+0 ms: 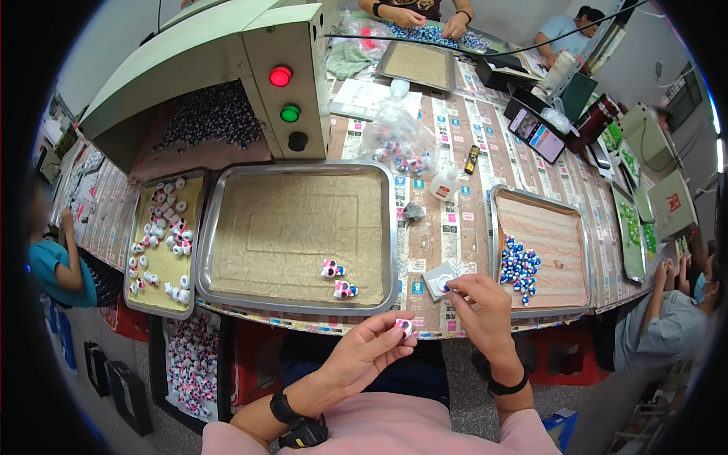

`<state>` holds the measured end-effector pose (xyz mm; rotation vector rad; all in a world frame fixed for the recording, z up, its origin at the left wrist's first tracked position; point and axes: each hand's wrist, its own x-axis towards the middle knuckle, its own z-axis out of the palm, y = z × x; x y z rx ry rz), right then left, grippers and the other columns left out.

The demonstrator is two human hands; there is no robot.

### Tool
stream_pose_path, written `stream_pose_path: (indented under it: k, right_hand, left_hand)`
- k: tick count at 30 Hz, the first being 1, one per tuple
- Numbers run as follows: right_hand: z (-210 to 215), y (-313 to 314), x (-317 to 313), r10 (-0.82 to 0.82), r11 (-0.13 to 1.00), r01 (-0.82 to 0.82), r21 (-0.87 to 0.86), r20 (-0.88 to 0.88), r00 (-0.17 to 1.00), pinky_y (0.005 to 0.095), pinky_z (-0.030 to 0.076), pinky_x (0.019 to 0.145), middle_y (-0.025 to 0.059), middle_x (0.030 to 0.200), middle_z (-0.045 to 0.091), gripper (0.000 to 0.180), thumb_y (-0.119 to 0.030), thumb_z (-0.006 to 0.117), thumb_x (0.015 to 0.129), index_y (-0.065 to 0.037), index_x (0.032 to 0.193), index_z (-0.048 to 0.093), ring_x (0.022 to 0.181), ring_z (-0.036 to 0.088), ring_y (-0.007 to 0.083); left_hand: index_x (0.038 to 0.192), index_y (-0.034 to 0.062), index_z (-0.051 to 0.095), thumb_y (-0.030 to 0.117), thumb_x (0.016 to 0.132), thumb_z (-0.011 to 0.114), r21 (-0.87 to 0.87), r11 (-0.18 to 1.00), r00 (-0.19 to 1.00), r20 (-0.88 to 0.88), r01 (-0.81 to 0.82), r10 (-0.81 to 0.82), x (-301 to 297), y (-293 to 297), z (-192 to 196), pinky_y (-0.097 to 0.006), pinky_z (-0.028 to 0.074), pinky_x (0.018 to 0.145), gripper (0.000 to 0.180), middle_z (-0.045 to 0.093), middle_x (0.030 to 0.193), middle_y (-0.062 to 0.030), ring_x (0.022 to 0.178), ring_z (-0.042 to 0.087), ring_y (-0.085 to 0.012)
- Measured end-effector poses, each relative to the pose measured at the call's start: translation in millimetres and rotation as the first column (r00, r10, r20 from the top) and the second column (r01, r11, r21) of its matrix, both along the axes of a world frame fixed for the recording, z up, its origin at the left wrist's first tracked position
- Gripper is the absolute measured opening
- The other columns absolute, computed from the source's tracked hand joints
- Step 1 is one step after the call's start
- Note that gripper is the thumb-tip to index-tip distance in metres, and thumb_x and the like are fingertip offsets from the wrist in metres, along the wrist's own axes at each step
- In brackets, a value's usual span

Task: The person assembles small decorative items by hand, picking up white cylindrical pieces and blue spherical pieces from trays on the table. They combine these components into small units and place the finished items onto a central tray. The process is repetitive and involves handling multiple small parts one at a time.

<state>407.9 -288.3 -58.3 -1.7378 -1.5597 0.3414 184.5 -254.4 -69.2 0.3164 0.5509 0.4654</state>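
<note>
My left hand (370, 347) is closed around a small white and pink figure head (404, 327) with dark eyes, held up between thumb and fingers near the table's front edge. To its right, my right hand (482, 309) pinches a tiny blue piece (447, 288) over a small white square pad (436, 277). Two pink, white and blue figures (345, 290) lie at the near right of the large cloth-lined metal tray (296, 220). A heap of small blue, white and pink pieces (519, 265) fills the left part of the right-hand tray (557, 235).
Loose white heads (159, 220) lie in the narrow left tray (167, 288). A machine (287, 45) with red and green lights stands behind. A white bottle (444, 183), a plastic bag (398, 136) and a phone (535, 135) sit on the table. Other people work around it.
</note>
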Motion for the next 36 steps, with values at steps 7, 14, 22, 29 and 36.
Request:
stream_pose_path:
  k: [7,14,22,29,36]
  right_hand:
    - [30,-25,-20,0.094,0.991,-0.124,-0.055,-0.370,0.924,0.0243,0.052,0.064,0.0092,0.094,0.069,0.020,0.000,0.073,0.079,-0.002,0.098,0.072,0.081,0.065,0.0145]
    - [25,-29,-27,0.123,0.980,-0.182,-0.077,-0.484,0.866,0.0234,0.051,0.065,0.0094,0.096,0.070,0.020,-0.002,0.074,0.081,-0.003,0.100,0.073,0.080,0.065,0.0131]
    - [20,-30,-25,0.137,0.971,-0.216,-0.106,-0.495,0.858,0.0236,0.052,0.065,0.0106,0.095,0.070,0.020,-0.002,0.074,0.081,-0.003,0.100,0.073,0.079,0.066,0.0135]
    - [10,-34,-21,0.273,0.954,-0.299,0.000,-0.406,0.872,0.0269,0.053,0.067,0.0109,0.090,0.071,0.022,0.001,0.076,0.076,-0.003,0.098,0.074,0.077,0.068,0.0188]
    - [12,-32,-13,0.304,0.926,-0.373,-0.051,-0.484,0.821,0.0282,0.054,0.069,0.0110,0.092,0.071,0.021,-0.001,0.075,0.077,-0.002,0.098,0.073,0.082,0.069,0.0188]
  left_hand:
    - [0.134,0.0025,0.049,0.011,0.099,0.054,0.029,0.999,1.000,-0.004,0.028,-0.028,5,0,-4,-0.024,0.052,0.092,0.036,0.061,0.109,-0.0037,0.102,0.061,-0.0112]
    - [0.133,0.0030,0.051,0.009,0.097,0.056,0.036,0.999,1.000,0.006,0.022,-0.022,7,-3,-8,-0.025,0.052,0.093,0.036,0.061,0.116,-0.0052,0.105,0.061,-0.0124]
    - [0.128,0.0009,0.054,0.004,0.094,0.058,0.028,0.999,0.999,-0.022,0.027,-0.026,7,-3,-8,-0.028,0.054,0.093,0.034,0.061,0.115,-0.0090,0.104,0.062,-0.0156]
    - [0.123,-0.0029,0.058,0.001,0.089,0.064,0.207,0.977,0.991,-0.126,0.059,-0.034,3,-6,-15,-0.031,0.056,0.089,0.034,0.065,0.112,-0.0148,0.099,0.066,-0.0196]
    - [0.119,-0.0044,0.061,0.001,0.088,0.067,0.300,0.945,0.979,-0.189,0.127,-0.072,2,2,-8,-0.027,0.055,0.084,0.032,0.067,0.106,-0.0120,0.095,0.066,-0.0159]
